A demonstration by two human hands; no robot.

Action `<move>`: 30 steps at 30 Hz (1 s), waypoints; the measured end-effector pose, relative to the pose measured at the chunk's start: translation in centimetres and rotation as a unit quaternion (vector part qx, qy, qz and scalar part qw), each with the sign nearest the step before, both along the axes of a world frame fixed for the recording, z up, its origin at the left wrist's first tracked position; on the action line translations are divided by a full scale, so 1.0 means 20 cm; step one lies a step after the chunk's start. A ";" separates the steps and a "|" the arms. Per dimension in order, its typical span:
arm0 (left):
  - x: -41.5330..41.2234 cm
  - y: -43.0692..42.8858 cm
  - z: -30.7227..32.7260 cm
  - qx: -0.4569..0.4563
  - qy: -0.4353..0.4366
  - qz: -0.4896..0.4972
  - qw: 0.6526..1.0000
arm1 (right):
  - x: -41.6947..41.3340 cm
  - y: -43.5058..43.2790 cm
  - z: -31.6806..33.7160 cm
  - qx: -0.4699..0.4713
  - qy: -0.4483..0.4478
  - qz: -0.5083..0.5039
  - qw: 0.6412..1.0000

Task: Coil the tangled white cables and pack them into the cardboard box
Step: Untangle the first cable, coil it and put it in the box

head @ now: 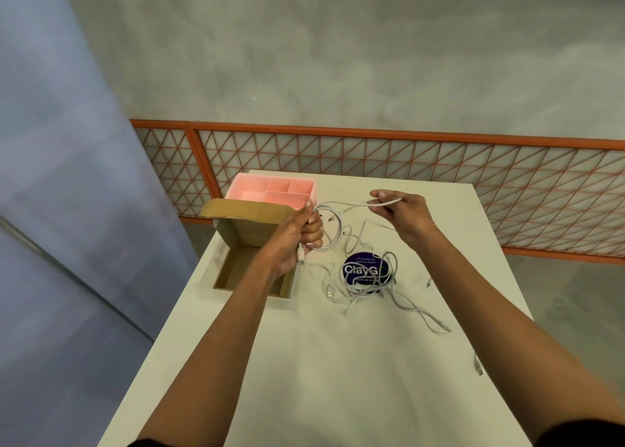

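My left hand (299, 233) grips a partly wound loop of white cable (333, 230) above the table, beside the open cardboard box (236, 271). A plug end hangs below that fist. My right hand (404, 215) pinches the same cable's free run, held out to the right at about the same height. A tangle of white cables (368, 282) lies on the table below my hands, partly over a round dark blue sticker. One strand trails right toward the table's edge. The box's lid (243, 211) stands up behind it.
A pink divided tray (270, 189) sits behind the box at the white table's (321, 379) far left corner. An orange mesh fence (406, 162) runs behind the table. A loose plug (478, 369) lies near the right edge.
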State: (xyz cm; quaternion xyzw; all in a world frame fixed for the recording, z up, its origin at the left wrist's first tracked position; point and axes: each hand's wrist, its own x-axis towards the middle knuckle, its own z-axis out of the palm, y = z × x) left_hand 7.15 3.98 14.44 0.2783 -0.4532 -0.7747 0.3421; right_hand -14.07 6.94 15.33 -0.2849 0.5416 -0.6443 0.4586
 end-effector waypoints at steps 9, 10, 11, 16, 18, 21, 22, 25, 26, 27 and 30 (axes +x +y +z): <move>0.01 0.00 0.03 0.007 0.003 -0.050 0.999 | 0.02 -0.05 0.06 0.109 -0.185 0.070 0.974; 0.02 0.00 0.04 0.008 0.002 -0.057 0.998 | 0.02 -0.05 0.06 0.122 -0.187 0.076 0.972; 0.02 0.00 0.04 0.009 0.000 -0.064 0.998 | 0.03 -0.05 0.05 0.135 -0.183 0.084 0.970; 0.02 0.01 0.04 0.019 -0.001 -0.102 0.995 | 0.06 -0.05 0.03 0.193 -0.160 0.122 0.960; 0.03 0.02 0.04 0.028 -0.001 -0.126 0.992 | 0.07 -0.05 0.04 0.212 -0.165 0.135 0.954; 0.03 0.02 0.05 0.034 0.004 -0.143 0.989 | 0.08 -0.04 0.04 0.236 -0.177 0.158 0.942; 0.02 0.03 0.05 0.033 0.004 -0.140 0.990 | 0.09 -0.04 0.04 0.243 -0.179 0.160 0.940; 0.00 0.02 0.04 0.026 -0.012 -0.115 0.993 | 0.14 -0.03 0.04 0.255 -0.168 0.176 0.936; -0.01 0.02 0.04 0.021 -0.021 -0.101 0.994 | 0.15 -0.03 0.05 0.258 -0.161 0.190 0.934; -0.02 0.02 0.03 0.014 -0.031 -0.084 0.996 | 0.17 -0.02 0.05 0.258 -0.146 0.209 0.932; -0.04 0.00 0.02 -0.007 -0.057 -0.031 0.998 | 0.20 -0.01 0.05 0.260 -0.007 0.296 0.919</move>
